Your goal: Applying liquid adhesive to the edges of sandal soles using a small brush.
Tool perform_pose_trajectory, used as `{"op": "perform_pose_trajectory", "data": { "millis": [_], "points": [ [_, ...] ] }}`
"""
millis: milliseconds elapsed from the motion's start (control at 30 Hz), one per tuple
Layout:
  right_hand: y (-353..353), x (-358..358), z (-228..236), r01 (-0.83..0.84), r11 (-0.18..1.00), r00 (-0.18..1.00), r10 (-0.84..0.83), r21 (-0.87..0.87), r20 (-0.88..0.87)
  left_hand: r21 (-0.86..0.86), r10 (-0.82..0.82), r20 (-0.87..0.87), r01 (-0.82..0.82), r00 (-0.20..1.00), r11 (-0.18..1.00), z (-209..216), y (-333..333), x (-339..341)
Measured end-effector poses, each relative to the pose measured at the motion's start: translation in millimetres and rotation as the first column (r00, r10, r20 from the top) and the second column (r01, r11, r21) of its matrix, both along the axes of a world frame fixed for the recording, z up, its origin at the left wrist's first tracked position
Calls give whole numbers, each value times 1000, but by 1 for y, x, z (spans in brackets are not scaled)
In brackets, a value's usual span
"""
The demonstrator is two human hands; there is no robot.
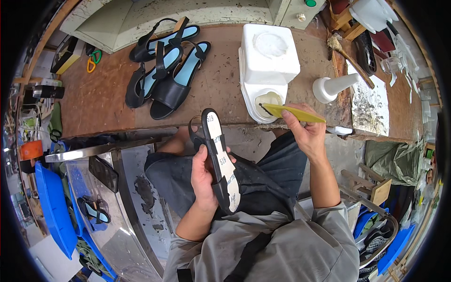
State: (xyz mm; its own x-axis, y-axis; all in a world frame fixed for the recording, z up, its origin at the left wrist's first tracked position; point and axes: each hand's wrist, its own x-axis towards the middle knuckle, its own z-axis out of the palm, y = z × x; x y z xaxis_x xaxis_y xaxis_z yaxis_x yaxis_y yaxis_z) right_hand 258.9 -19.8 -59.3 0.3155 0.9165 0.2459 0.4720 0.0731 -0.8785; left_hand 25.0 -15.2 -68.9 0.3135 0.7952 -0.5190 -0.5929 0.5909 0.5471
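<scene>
My left hand [203, 181] is wrapped round a black sandal [221, 152], held upright with its pale, printed underside toward me. Its straps fold in at the edges and one loops out at the side. In my right hand [307, 134] is a flat yellow brush [274, 110], pinched between thumb and fingers. The brush's dark tip reaches into the round cup of a white plastic dispenser [270, 54], which holds something pale. On the bench, left of the dispenser, several black sandals [176, 87] with light blue insoles lie grouped together.
The brown workbench [103, 98] spans the far side. A white cone-shaped nozzle [333, 87] and a stained paper sheet [371, 105] lie at right, scissors [93, 61] at far left. A metal-edged clear-sided cart [101, 202] and blue bin [54, 207] stand left. A wooden stool [378, 188] is at right.
</scene>
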Motion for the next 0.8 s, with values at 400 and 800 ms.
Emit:
{"op": "perform_pose_trajectory", "data": {
  "millis": [400,800],
  "points": [
    [3,-2,-9,-28,997,984,14,-78,-179,-48,7,58,-4,998,999,3,11,3],
    [-9,-7,17,24,981,961,-77,-195,-267,17,-49,148,47,988,999,36,3,3]
  ]
}}
